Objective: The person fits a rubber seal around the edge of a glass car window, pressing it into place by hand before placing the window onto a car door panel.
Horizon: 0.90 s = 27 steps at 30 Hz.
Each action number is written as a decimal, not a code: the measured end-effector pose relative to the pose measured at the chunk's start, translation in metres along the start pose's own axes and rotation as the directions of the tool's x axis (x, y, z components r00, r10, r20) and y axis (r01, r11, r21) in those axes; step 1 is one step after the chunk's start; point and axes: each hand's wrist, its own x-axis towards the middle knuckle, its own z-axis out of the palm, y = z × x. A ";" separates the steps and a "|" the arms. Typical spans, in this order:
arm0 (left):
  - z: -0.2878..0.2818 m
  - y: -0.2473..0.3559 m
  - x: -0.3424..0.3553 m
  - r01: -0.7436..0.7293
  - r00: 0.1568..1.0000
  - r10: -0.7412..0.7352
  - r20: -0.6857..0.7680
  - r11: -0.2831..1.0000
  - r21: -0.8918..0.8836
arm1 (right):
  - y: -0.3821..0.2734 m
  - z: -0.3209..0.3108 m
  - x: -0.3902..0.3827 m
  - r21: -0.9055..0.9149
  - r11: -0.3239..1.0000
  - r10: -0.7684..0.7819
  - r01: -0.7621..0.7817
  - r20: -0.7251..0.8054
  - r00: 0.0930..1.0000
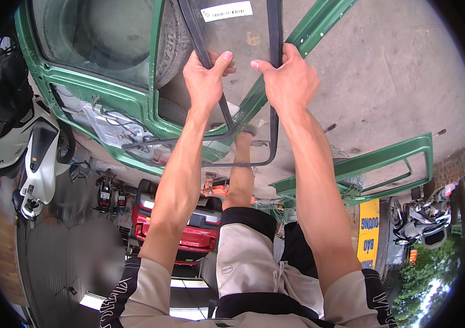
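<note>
In front of me is a black rubber-edged window pane (251, 38), see-through, with a white label (227, 11) near its top. My left hand (206, 76) is closed around the black edging on the left, thumb pointing up. The edging on the right is gripped by my right hand (289, 76), its thumb turned inward. Below my hands the black strips bend at the corners and run off to the left. Behind the pane, a green vehicle door (98, 82) with its own glass and an opened inner panel lies at the left.
A second green frame (385, 169) lies at the right on the concrete floor (385, 71). A tyre (172, 44) shows behind the door. Beyond are a white motorbike (36, 153), a red vehicle (183, 235), a yellow sign (369, 229) and more motorbikes (421, 221).
</note>
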 end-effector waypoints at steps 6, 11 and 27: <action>-0.014 0.002 0.026 0.061 0.963 -0.087 0.254 0.992 0.107 | 0.005 0.008 -0.002 -0.012 0.999 -0.039 0.038 -0.074 0.996; -0.013 -0.002 0.022 0.064 0.964 -0.085 0.253 0.994 0.091 | 0.002 0.004 -0.001 -0.003 0.999 -0.048 0.048 -0.030 0.998; -0.016 -0.008 0.013 0.075 0.989 -0.067 0.134 0.996 -0.057 | 0.012 0.012 -0.001 0.029 0.997 -0.064 0.066 -0.068 0.996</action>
